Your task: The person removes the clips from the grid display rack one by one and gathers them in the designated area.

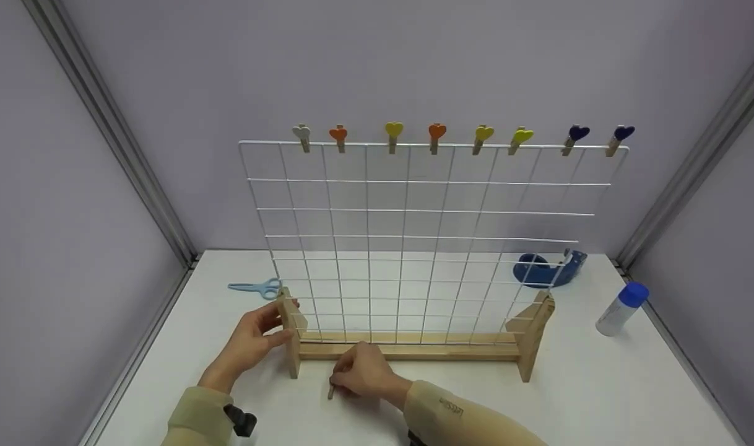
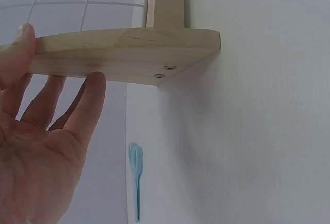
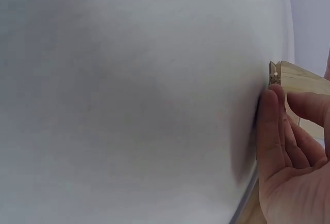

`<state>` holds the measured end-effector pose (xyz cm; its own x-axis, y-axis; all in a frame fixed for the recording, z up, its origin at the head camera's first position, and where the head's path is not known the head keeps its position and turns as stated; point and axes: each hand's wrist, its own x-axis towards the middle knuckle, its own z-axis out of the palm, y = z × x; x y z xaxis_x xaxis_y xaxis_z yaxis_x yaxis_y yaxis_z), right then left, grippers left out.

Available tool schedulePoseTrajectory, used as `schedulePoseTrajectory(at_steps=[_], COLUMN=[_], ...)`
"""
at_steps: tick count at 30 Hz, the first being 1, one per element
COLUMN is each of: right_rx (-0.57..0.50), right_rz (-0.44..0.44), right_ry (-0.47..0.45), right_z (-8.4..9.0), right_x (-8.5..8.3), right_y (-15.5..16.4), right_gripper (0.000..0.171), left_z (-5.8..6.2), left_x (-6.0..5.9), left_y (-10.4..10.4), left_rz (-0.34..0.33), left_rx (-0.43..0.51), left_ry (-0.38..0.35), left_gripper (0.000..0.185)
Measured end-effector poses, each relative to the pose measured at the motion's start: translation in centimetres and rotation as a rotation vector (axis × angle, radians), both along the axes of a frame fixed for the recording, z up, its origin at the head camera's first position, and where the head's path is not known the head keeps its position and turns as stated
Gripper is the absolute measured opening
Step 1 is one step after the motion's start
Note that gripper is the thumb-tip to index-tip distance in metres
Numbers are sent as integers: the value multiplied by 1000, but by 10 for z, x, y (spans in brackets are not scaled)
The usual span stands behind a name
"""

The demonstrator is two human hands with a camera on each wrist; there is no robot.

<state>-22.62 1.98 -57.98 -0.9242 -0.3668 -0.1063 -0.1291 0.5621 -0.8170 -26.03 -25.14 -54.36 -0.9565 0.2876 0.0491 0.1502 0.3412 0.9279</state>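
A white wire grid [image 1: 367, 210] stands upright in a wooden base with a crossbar [image 1: 426, 354]. My left hand [image 1: 250, 341] grips the base's left end panel [image 2: 129, 49], thumb on one face and fingers on the other. In front of the crossbar, my right hand [image 1: 364, 371] pinches a small wooden clothespin [image 1: 331, 391] between thumb and fingers; its end [image 3: 275, 73] shows past the fingertips. Most of that clothespin is hidden by the hand. Along the grid's top wire sit several heart-topped clothespins, among them a grey one [image 1: 302, 134], an orange one [image 1: 437, 131] and a dark purple one [image 1: 578, 133].
Light blue scissors [image 1: 253, 287] lie left of the base, close behind my left hand. Behind the grid's right side is a blue tape dispenser [image 1: 541, 272]. A glue stick with a blue cap [image 1: 633, 295] stands at the right. Walls enclose the white table [image 1: 463, 409].
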Motion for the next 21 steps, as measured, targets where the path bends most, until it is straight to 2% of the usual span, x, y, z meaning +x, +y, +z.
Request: schedulePoseTrajectory(at_steps=[3,10,16,21], right_rx=[27,-29,-57,-30], right_rz=[4,3,62,137], right_ry=[60,43,17,72], right_z=[3,16,31,48], right_x=[-1,0,3,3], right_y=[4,13,23,34], right_gripper=[6,7,10,9], left_z=[0,0,1,0], left_x=[0,0,1,1], left_y=[2,2,2,2], left_rz=[20,20,20,13], left_rx=[4,-3,2,-1], left_ry=[-13,-11,-6,1], left_gripper=[61,61,60,60])
